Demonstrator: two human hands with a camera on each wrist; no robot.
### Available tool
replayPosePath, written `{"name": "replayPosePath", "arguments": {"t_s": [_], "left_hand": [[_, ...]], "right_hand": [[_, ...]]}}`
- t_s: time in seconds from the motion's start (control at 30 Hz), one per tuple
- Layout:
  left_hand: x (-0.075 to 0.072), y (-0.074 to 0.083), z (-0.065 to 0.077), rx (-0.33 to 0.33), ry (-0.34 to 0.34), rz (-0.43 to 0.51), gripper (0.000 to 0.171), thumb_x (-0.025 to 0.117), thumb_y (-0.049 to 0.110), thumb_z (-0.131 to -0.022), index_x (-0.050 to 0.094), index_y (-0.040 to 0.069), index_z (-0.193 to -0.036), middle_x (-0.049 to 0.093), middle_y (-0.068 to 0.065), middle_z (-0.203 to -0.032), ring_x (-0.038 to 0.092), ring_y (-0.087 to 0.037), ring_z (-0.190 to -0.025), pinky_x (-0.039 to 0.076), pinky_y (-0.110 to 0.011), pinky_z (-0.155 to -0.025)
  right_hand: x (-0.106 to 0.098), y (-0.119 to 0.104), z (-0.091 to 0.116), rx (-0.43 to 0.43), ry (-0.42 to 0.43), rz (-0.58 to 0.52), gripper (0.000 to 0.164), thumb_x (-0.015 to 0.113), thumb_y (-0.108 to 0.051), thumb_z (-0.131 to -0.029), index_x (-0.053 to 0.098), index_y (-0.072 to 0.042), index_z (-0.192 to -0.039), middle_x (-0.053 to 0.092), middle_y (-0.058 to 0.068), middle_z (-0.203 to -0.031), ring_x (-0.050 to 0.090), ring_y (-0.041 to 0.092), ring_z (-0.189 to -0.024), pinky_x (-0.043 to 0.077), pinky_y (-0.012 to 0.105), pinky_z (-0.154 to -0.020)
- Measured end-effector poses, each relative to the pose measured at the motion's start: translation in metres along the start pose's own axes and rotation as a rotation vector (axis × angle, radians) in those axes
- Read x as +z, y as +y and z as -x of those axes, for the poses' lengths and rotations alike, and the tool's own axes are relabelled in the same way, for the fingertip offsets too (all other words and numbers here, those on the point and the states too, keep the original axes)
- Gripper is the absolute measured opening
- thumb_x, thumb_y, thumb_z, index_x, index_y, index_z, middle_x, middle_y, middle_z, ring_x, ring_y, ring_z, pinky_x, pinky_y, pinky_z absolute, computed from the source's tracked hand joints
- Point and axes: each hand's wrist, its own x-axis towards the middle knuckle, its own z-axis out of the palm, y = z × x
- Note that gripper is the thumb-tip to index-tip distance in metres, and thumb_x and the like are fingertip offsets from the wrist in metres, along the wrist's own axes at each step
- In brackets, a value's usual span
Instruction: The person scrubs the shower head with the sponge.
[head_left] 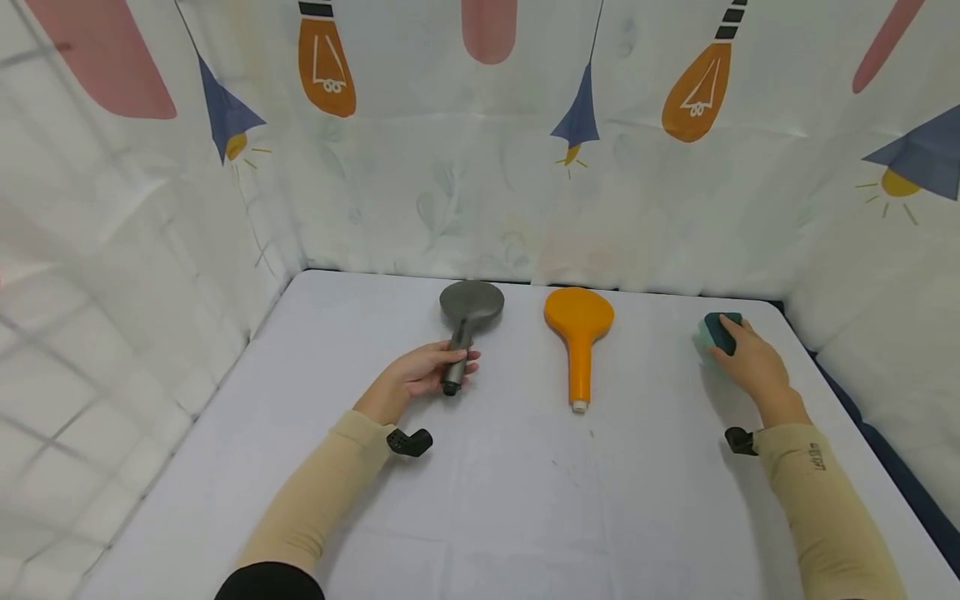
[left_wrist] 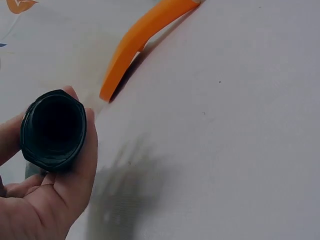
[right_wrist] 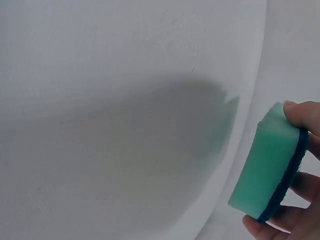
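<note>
My left hand [head_left: 431,368] grips the handle of a grey shower head [head_left: 472,302], whose round head points away from me. In the left wrist view the dark open end of its handle [left_wrist: 54,127] faces the camera, with fingers curled round it. To the right, an orange shower head [head_left: 579,321] lies on the table with its pale threaded end towards me. At the right, my right hand [head_left: 752,367] pinches a sponge [head_left: 722,332]. The right wrist view shows the sponge's light green foam [right_wrist: 267,165] and dark scouring layer, held between thumb and fingers above the surface.
A white-covered table [head_left: 510,500] spreads under both hands. Behind it hangs a pale curtain [head_left: 450,183] printed with lamps and bulbs, which continues along both sides. The table's right edge runs close beside my right arm.
</note>
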Motion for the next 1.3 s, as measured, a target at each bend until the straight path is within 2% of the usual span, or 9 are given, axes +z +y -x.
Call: {"name": "replayPosePath", "arguments": {"t_s": [0.13,0.23,0.37,0.57,0.77,1.0,1.2,1.23,1.3], "left_hand": [[-0.004,0.003,0.004,0.019,-0.035,-0.017,0.053,0.038,0.002,-0.110,0.017,-0.006,-0.159,0.059,-0.004,-0.121,0.066,-0.012,-0.100,0.055,-0.035,-0.087],[-0.006,0.006,0.008,0.029,-0.061,-0.071,0.055,0.039,0.002,-0.110,0.016,-0.006,-0.159,0.058,-0.004,-0.123,0.066,-0.011,-0.101,0.054,-0.033,-0.088],[-0.010,0.011,0.016,0.033,-0.077,-0.139,0.056,0.042,0.001,-0.109,0.019,-0.006,-0.159,0.059,-0.003,-0.123,0.066,-0.011,-0.100,0.055,-0.032,-0.088],[-0.012,0.012,0.024,0.019,-0.095,-0.169,0.057,0.045,0.000,-0.107,0.021,-0.008,-0.157,0.061,-0.001,-0.122,0.066,-0.012,-0.102,0.055,-0.034,-0.089],[-0.009,0.011,0.026,0.022,-0.099,-0.187,0.055,0.045,0.001,-0.107,0.021,-0.010,-0.156,0.062,0.000,-0.120,0.066,-0.012,-0.100,0.056,-0.034,-0.088],[-0.001,0.013,0.024,0.049,-0.155,-0.229,0.055,0.044,0.001,-0.107,0.020,-0.011,-0.155,0.061,-0.001,-0.120,0.065,-0.012,-0.099,0.055,-0.033,-0.087],[0.007,0.010,0.024,0.043,-0.183,-0.266,0.056,0.046,0.001,-0.106,0.022,-0.009,-0.155,0.060,-0.002,-0.122,0.065,-0.012,-0.099,0.055,-0.033,-0.087],[0.008,0.009,0.025,0.042,-0.185,-0.271,0.056,0.047,0.001,-0.105,0.023,-0.008,-0.155,0.061,-0.003,-0.122,0.065,-0.012,-0.099,0.054,-0.034,-0.087],[0.010,0.007,0.026,0.039,-0.190,-0.282,0.056,0.048,0.001,-0.105,0.024,-0.008,-0.155,0.061,-0.002,-0.122,0.065,-0.012,-0.099,0.054,-0.035,-0.088]], "right_hand": [[0.002,-0.006,0.001,-0.030,0.018,0.005,0.072,0.055,-0.028,-0.107,0.018,-0.001,-0.161,0.009,0.040,-0.158,0.023,0.067,-0.134,0.028,0.075,-0.104],[0.003,-0.013,0.001,-0.055,0.023,-0.009,0.071,0.054,-0.030,-0.107,0.018,-0.002,-0.162,0.010,0.038,-0.160,0.023,0.067,-0.135,0.028,0.075,-0.104],[0.008,-0.027,-0.001,-0.102,0.016,-0.039,0.072,0.055,-0.033,-0.107,0.019,-0.003,-0.162,0.011,0.037,-0.161,0.023,0.066,-0.136,0.027,0.075,-0.105],[0.016,-0.050,-0.001,-0.158,0.017,-0.057,0.071,0.059,-0.028,-0.106,0.023,-0.004,-0.162,0.013,0.035,-0.162,0.024,0.062,-0.139,0.027,0.074,-0.107],[0.026,-0.083,-0.002,-0.236,0.024,-0.074,0.069,0.061,-0.024,-0.105,0.027,-0.008,-0.162,0.015,0.028,-0.165,0.026,0.056,-0.143,0.027,0.070,-0.110],[0.041,-0.129,-0.006,-0.388,0.074,-0.073,0.067,0.063,-0.027,-0.104,0.032,-0.010,-0.161,0.022,0.021,-0.166,0.031,0.049,-0.144,0.031,0.066,-0.112],[0.053,-0.166,-0.008,-0.517,0.113,-0.130,0.066,0.063,-0.030,-0.104,0.035,-0.013,-0.161,0.024,0.015,-0.166,0.032,0.042,-0.146,0.034,0.061,-0.113],[0.055,-0.171,-0.008,-0.532,0.113,-0.147,0.065,0.063,-0.031,-0.104,0.035,-0.013,-0.161,0.025,0.014,-0.167,0.037,0.042,-0.144,0.038,0.059,-0.110],[0.057,-0.179,-0.009,-0.556,0.113,-0.170,0.066,0.063,-0.031,-0.104,0.035,-0.014,-0.161,0.025,0.014,-0.167,0.037,0.041,-0.144,0.040,0.059,-0.108]]}}
